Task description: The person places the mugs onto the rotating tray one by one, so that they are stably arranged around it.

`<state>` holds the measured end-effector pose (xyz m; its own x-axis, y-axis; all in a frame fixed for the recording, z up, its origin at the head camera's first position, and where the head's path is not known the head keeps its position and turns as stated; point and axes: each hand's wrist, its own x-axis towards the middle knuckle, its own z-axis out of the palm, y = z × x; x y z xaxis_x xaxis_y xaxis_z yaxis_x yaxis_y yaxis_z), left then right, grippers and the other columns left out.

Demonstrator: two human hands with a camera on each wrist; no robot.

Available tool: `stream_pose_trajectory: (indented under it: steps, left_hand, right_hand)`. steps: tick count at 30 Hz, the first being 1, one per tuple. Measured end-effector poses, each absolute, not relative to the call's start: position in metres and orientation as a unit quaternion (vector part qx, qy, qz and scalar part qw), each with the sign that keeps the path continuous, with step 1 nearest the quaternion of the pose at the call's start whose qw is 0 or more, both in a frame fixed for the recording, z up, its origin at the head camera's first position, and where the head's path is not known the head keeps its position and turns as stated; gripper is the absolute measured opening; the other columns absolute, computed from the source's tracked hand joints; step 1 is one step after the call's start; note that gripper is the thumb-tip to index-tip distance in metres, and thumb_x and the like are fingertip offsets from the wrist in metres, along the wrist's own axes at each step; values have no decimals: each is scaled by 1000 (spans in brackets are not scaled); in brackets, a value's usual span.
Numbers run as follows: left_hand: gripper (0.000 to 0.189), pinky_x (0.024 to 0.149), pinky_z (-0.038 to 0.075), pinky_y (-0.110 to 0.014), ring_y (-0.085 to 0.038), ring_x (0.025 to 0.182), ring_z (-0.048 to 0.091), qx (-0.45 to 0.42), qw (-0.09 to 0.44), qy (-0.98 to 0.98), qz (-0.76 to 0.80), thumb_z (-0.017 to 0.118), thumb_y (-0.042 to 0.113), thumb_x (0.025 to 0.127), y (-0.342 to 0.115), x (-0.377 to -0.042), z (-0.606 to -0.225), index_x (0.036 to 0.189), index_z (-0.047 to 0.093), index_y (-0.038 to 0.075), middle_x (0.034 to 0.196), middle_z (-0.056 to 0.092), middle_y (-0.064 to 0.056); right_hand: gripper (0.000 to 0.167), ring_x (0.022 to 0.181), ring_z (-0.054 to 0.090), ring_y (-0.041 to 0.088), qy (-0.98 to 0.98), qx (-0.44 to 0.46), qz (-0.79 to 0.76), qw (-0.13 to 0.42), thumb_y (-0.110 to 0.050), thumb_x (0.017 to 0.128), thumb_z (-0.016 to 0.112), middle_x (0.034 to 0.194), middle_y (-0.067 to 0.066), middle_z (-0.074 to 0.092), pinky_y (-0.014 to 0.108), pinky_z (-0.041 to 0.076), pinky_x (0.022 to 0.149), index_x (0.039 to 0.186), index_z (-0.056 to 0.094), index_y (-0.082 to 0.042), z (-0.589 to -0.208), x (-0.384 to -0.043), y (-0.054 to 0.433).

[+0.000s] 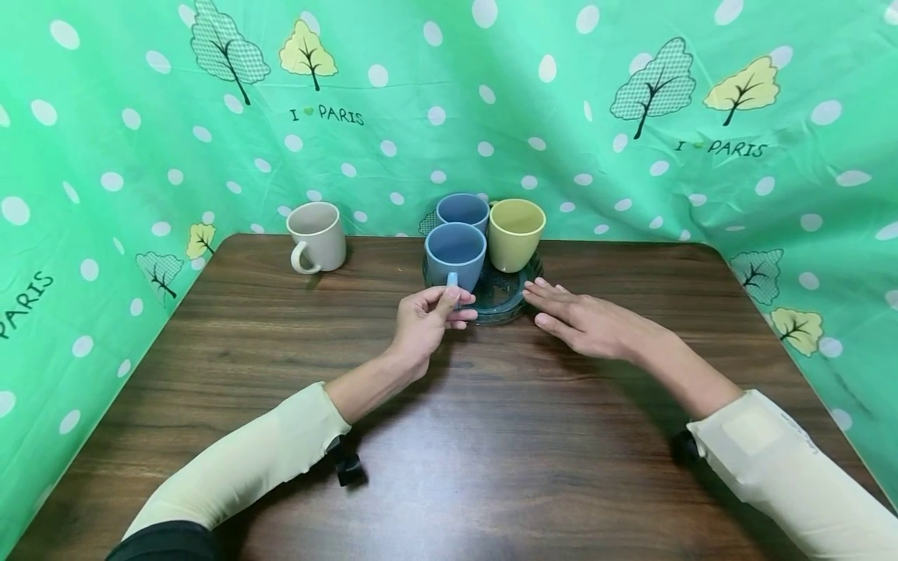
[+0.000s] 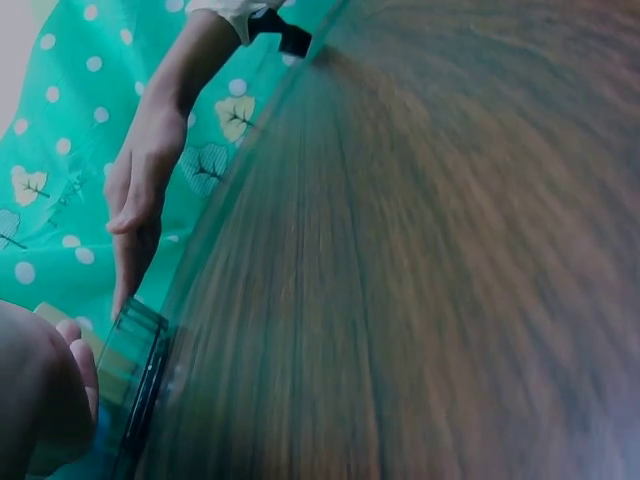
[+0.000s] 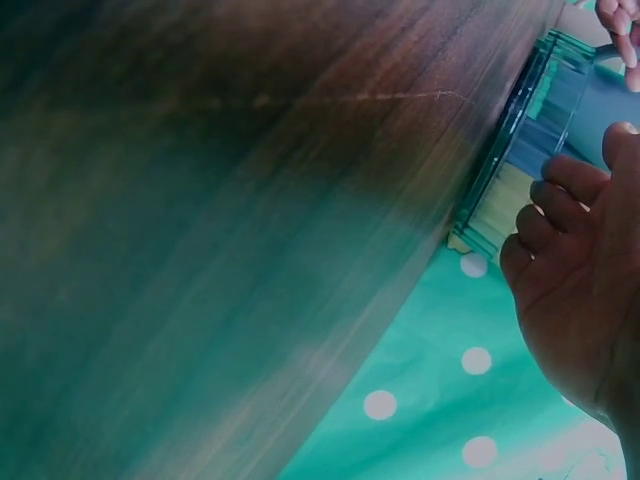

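Pale sleeves [image 1: 238, 456] cover both forearms, nearest the camera. Left hand [image 1: 424, 323]: thumb and fingers pinch the handle [image 1: 452, 279] of the front blue mug [image 1: 456, 248], which is upright at the left side of a clear, round glass tray [image 1: 496, 294]; whether its base bears on the tray cannot be told. Right hand [image 1: 592, 321]: fingers extended, gripping nothing, fingertips at the tray's right rim; contact is not confirmed. Judged by appearance, the mug is glazed ceramic: stiff, moderately heavy, smooth enough to slip, and liable to chip against glass. The handle is the sound place to take hold, with the wall as second support. Behind it is a rear blue mug [image 1: 463, 207]; to its right, a tapered yellow mug [image 1: 516, 238] stands on the tray. Well apart to the left, a pale grey mug [image 1: 321, 238] rests upright on the dark, wood-grained table [image 1: 449, 436]. Beyond hangs a creased green cloth [image 1: 449, 148], printed with white dots and trees.
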<state>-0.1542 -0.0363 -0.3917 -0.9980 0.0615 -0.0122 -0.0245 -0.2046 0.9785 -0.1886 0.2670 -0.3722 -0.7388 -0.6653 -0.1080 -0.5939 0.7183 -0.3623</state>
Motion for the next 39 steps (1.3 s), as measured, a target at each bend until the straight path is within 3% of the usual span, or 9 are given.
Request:
stream_pose_trajectory:
  steps: [4,11,27,39]
  left_hand:
    - [29,74,66,-21,-6,82,83,-9,21,622,783,65,16,116,-29,-152,-391,125,79,-8,121,85,-22]
    - [32,69,64,-20,-5,81,82,-25,5,615,788,65,18,116,-23,-150,-391,125,78,-10,130,78,-34]
    - [30,71,67,-22,-8,85,85,-36,-19,618,785,67,18,116,-21,-155,-396,125,79,-9,131,77,-35]
    - [35,76,66,-23,-10,90,85,-30,-2,650,759,65,25,117,-23,-157,-397,127,78,-6,131,79,-32]
  right_hand:
    - [60,175,22,42,920,-339,-157,119,-40,124,42,186,15,30,70,25,140,175,39,-8,-372,-188,267]
    - [59,175,23,43,919,-338,-161,121,-39,124,42,186,15,30,69,25,140,175,39,-9,-371,-186,265]
    - [57,173,28,43,918,-348,-156,110,-37,124,44,184,17,35,69,28,139,173,43,-8,-371,-182,260]
    - [59,174,26,43,920,-339,-161,117,-40,124,44,186,15,32,69,28,139,174,41,-10,-371,-181,258]
